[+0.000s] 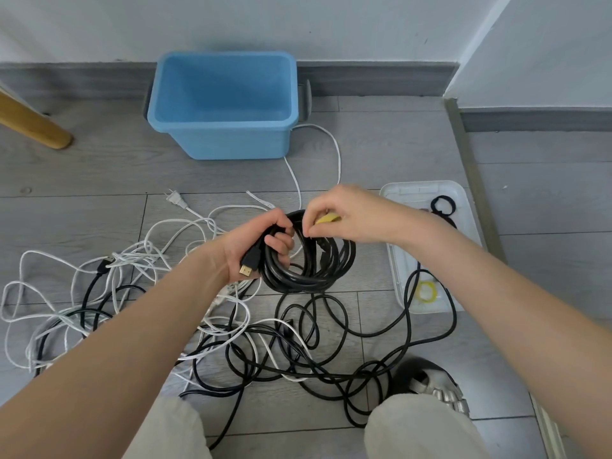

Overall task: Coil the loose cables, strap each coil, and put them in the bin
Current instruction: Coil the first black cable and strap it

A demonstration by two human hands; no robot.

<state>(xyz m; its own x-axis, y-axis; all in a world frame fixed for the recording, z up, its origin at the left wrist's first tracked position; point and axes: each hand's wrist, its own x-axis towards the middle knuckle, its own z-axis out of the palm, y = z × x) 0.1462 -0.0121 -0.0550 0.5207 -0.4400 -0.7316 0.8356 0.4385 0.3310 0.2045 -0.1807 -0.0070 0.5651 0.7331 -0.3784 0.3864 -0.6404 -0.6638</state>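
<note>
My left hand [261,243] grips a coiled black cable [311,263] above the floor, with its gold-tipped plug [247,265] sticking out below my palm. At the top of the coil my right hand [344,213] pinches a yellow strap [328,218]. Loose white cables [139,260] and black cables [331,346] lie tangled on the grey floor under my arms. The blue bin [228,140] stands by the wall behind them, and nothing shows inside it.
A clear plastic tray [400,266] to the right holds black strap rings [443,205] and a yellow strap [425,290]. A wooden leg [33,124] stands at far left. My knees and a shoe [437,385] are at the bottom. A door-sill strip [470,167] runs along the right.
</note>
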